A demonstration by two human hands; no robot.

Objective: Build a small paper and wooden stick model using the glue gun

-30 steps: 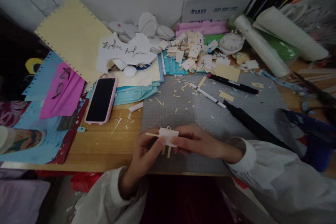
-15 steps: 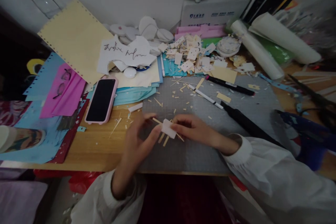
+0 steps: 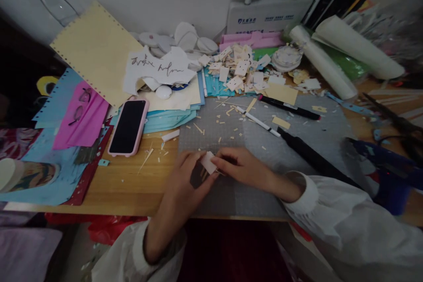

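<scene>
A small white paper piece [image 3: 208, 162] with thin pale strips under it is held between my hands, above the grey cutting mat [image 3: 264, 194]. My left hand [image 3: 190, 180] curls round its left and lower sides, the index finger at the top left and the thumb tip at the lower right. My right hand [image 3: 244, 168] pinches its right edge between thumb and fingers. The strips are partly hidden by my left hand. Small cream paper scraps lie on the mat beyond both hands.
A phone [image 3: 128, 127] lies left of the mat. Behind are a pile of small cream cards [image 3: 243, 68], a white pen [image 3: 257, 121] and a black marker [image 3: 291, 108]. Scissors [image 3: 393, 116] and a blue tool [image 3: 386, 176] are at the right, a cup [image 3: 33, 175] at the left.
My left hand has shifted right and closed more round the white piece, its thumb now at the lower right. The piece has turned and moved slightly left, and its strips show less.
</scene>
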